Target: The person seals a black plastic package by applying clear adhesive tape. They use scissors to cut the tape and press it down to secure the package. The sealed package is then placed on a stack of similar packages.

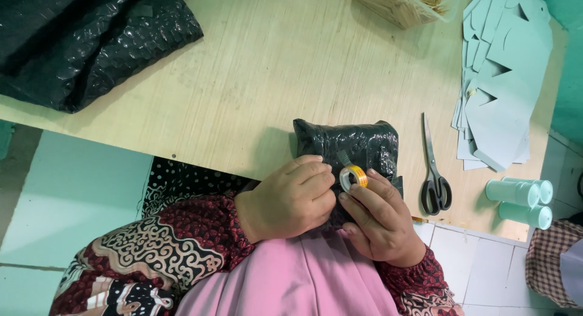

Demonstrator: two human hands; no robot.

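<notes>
A small parcel wrapped in black bubble plastic (pixel 355 143) lies at the near edge of the wooden table (pixel 261 67). My right hand (pixel 379 222) holds a small roll of clear tape with a yellow core (pixel 352 176) against the parcel. My left hand (pixel 291 197) rests beside it, fingertips pinching the tape end at the roll and pressing on the parcel's near side. The lower part of the parcel is hidden behind both hands.
Black-handled scissors (pixel 434 170) lie just right of the parcel. A stack of pale blue cut paper sheets (pixel 501 79) sits at the right, two pale green bottles (pixel 522 200) lie near the table corner, a large black bubble-plastic sheet (pixel 85 36) at far left, a box of sticks (pixel 401 3) at the back.
</notes>
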